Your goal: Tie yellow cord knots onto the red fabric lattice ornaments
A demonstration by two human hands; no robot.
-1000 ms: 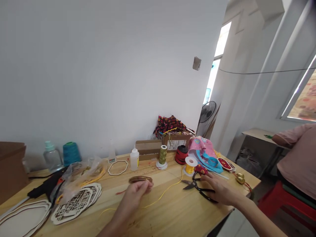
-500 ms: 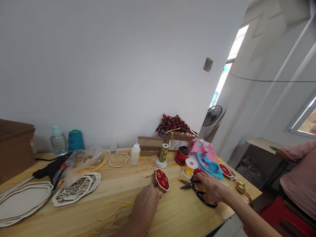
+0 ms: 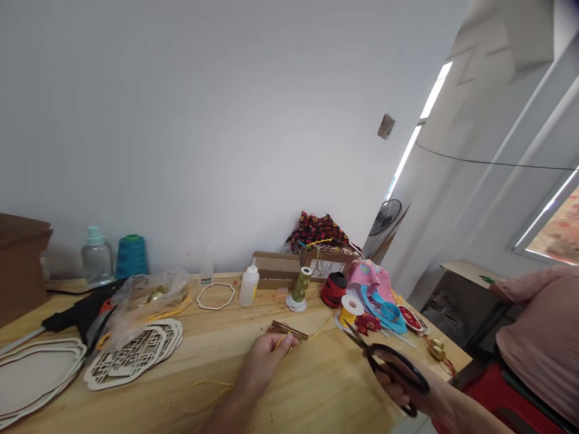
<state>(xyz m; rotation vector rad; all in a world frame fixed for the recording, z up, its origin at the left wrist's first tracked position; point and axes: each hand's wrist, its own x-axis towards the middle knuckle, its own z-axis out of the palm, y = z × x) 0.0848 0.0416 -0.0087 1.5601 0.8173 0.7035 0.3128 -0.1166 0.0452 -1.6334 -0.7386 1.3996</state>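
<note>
My left hand [image 3: 266,361] is closed, pinching a layered ornament [image 3: 290,330] turned edge-on, with yellow cord [image 3: 289,342] at the fingertips. In my right hand [image 3: 398,386] is a pair of black-handled scissors [image 3: 368,351], lifted above the table with the blades pointing up and left. Yellow cord trails from the ornament toward a white spool of yellow cord [image 3: 349,310] just beyond the scissors. More yellow cord [image 3: 210,392] lies beside my left forearm. The ornament's red patterned face is hidden from this angle.
Across the back stand a glue bottle [image 3: 249,284], an olive thread spool [image 3: 301,286], a red-and-black spool [image 3: 335,289] and a cardboard box [image 3: 325,265]. Fretwork panels [image 3: 136,355] and a glue gun [image 3: 76,316] lie at left. Another person [image 3: 538,325] sits at right.
My right hand has picked the scissors up off the table. My left hand has tilted the ornament from face-up to edge-on and now pinches the yellow cord by it.
</note>
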